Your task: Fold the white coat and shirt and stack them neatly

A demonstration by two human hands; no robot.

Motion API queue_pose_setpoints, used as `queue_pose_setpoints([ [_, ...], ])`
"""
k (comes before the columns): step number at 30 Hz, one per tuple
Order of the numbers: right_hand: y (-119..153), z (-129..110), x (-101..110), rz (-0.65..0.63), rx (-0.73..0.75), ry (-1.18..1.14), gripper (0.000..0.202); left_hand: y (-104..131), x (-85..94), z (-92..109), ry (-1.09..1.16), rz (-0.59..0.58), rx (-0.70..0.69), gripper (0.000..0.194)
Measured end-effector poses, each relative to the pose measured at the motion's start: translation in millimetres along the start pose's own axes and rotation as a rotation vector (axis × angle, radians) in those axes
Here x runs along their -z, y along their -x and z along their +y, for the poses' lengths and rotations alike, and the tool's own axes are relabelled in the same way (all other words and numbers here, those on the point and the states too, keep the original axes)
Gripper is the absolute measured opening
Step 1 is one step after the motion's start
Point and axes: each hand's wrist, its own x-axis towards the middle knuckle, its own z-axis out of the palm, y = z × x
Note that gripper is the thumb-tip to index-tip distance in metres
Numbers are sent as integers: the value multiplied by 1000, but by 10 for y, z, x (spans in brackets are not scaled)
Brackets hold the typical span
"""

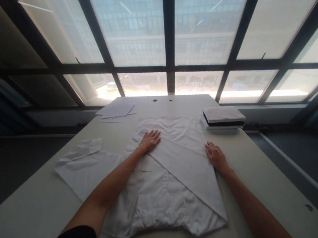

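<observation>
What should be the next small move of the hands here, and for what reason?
Probably, the left hand should take the outspread sleeve and fold it inward: it extends left of the garment's body, while another white layer already lies diagonally across that body.

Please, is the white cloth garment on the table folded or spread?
Partly folded: on the white cloth garment, a slanting flap lies over the body, while one sleeve extends out to the left.

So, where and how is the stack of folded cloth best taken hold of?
I'd take the stack from the near side, low at both ends, left hand on its left and right hand on its right, fingers under the bottom. It lies flat, a black layer between white ones, so pinching only the top could shift it.
</observation>
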Motion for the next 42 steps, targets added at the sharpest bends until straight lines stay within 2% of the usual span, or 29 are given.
queue_pose_setpoints([
  [3,39,-166,97,63,-31,46,42,-5,-20,15,0,20,2,59],
  [6,145,-489,131,109,-38,53,44,0,-22,20,11,23,0,59],
  [10,359,-970,8,-30,47,-4,52,-1,-20,-8,18,27,1,58],
  [12,443,-1087,-65,-115,69,-3,58,-6,-23,-25,22,30,-6,57],
  [16,543,-990,-82,-176,27,48,65,-17,-42,-44,27,36,-21,57],
  [21,671,-721,6,-113,-67,93,66,-25,-65,-60,50,23,-12,57],
  [26,739,-660,-20,-72,-100,94,66,-14,11,-16,41,22,16,56],
  [28,735,-667,-38,-65,-100,94,66,20,81,126,22,48,18,56],
  [30,726,-674,-43,-68,-102,98,66,99,149,386,26,72,-60,58],
  [34,712,-692,-18,-88,-111,114,65,386,185,1090,118,40,-447,66],
  [36,707,-702,4,-91,-113,117,65,525,149,1367,154,4,-597,70],
  [39,702,-717,31,-99,-114,120,64,622,78,1537,174,-43,-666,72],
  [42,697,-727,48,-111,-117,112,64,590,36,1491,168,-58,-641,70],
])
